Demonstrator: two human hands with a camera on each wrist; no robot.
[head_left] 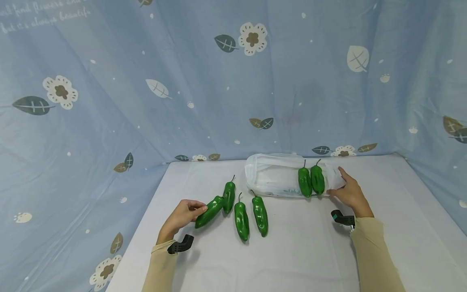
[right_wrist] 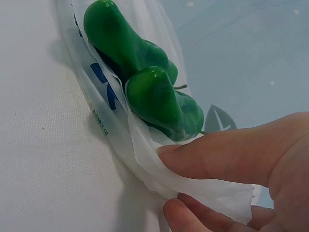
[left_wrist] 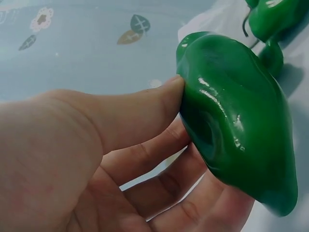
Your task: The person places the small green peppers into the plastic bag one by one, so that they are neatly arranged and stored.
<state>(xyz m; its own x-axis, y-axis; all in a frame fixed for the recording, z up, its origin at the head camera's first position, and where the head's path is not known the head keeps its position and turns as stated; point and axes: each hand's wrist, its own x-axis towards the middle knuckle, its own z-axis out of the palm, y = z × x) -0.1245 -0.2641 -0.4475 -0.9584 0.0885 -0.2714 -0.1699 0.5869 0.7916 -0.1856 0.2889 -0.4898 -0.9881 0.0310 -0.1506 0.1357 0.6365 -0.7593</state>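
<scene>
Between thumb and fingers, my left hand (head_left: 185, 215) holds a glossy green pepper (left_wrist: 236, 121), tilted, at the left of the table. Just beyond it a second green pepper (head_left: 229, 197) lies with its stem pointing away. Two more, a near pepper (head_left: 241, 221) and a pepper to its right (head_left: 260, 215), lie side by side mid-table. My right hand (head_left: 351, 192) pinches the right end of a white plastic bag (right_wrist: 145, 159), thumb on top and fingers beneath. On the bag, next to that thumb, rest a pepper (right_wrist: 161, 101) and its neighbour (right_wrist: 118, 38).
The bag lies along the back of the white-covered table (head_left: 299, 259), its handle part (head_left: 251, 172) spread to the left. A blue curtain (head_left: 204, 81) with printed flowers and leaves hangs right behind the table and down its sides.
</scene>
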